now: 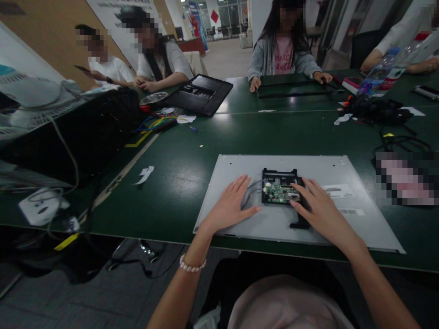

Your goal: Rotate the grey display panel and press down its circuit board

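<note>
Up close: pressing palm-down on grey panel (226, 160) with left hand (230, 203), fingers spread wide. Now touching right side of black bracket (279, 172) with right hand (320, 208), thumb and fingers parted. Within bracket, atop panel: green circuit board (274, 193) (grey cables (252, 186) trailing left). Farther off: two plastic bottles (379, 73), contents too blurred to tell.

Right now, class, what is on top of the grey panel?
On the panel: a black frame, green circuit board, cables and white labels. The left hand covers some panel; the right hand covers some frame. Anything underneath stays unseen.
</note>
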Motion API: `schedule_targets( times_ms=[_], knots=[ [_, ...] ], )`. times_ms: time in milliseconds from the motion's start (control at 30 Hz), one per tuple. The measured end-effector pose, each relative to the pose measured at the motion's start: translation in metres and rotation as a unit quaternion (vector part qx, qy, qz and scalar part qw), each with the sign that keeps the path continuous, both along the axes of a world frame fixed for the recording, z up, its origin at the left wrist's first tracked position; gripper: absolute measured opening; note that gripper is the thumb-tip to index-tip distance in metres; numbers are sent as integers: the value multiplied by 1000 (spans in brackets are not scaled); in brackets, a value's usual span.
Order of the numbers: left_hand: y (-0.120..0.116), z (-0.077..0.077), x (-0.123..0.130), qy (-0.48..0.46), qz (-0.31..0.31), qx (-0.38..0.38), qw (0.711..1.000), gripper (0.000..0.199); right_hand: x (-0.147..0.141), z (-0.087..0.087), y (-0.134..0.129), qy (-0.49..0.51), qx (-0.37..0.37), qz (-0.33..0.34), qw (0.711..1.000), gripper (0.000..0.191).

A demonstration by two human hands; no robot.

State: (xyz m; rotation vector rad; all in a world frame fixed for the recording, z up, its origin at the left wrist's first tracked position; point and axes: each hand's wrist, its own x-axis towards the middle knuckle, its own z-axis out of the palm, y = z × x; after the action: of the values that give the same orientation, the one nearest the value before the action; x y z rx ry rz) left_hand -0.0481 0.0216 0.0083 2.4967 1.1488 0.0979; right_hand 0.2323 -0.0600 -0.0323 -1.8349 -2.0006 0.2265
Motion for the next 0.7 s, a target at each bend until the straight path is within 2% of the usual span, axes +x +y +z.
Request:
schedule_targets(
  times_ms=[200, 400, 467, 567, 700],
  knots=[
    [1, -2, -5, -34, 8, -15, 999, 88, -3, 0, 2, 14, 0, -2, 1000, 55],
    [6, 8, -22, -110, 69, -29, 991, 70, -5, 3, -1, 84, 6, -22, 996, 56],
    [15, 11, -39, -133, 122, 5, 984, 61, -4, 5, -1, 117, 12, -31, 993, 54],
    [37, 12, -79, -146, 236, 93, 956, 47, -4, 5, 0, 145, 31, -38, 988, 50],
    [76, 12, -151, -54, 342, 225, 911, 34, -4, 4, 0, 157, 46, -47, 985, 47]
  ],
)
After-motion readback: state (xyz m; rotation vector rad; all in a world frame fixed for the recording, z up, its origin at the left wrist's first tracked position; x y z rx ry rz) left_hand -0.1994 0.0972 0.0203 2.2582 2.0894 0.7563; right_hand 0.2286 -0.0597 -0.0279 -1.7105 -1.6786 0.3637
